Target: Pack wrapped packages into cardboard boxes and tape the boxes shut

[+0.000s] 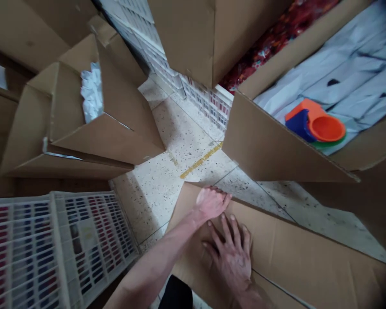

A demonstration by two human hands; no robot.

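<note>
A flattened cardboard box (pixel 296 253) lies in front of me, with a slit between its flaps running toward the lower right. My left hand (pixel 214 201) is closed at its far edge, the fingers curled over the rim and the tips partly hidden. Just below and to the right, my right hand (pixel 233 253) presses flat on the cardboard, fingers spread, with nothing in it.
Open cardboard boxes (pixel 116 141) stand at left, one with crumpled silvery wrap (pixel 91 92). At right, another box (pixel 276 150) holds grey plastic packets and orange, blue and green plastic pieces (pixel 326 128). White crates (pixel 93 240) flank the speckled floor (pixel 193 124).
</note>
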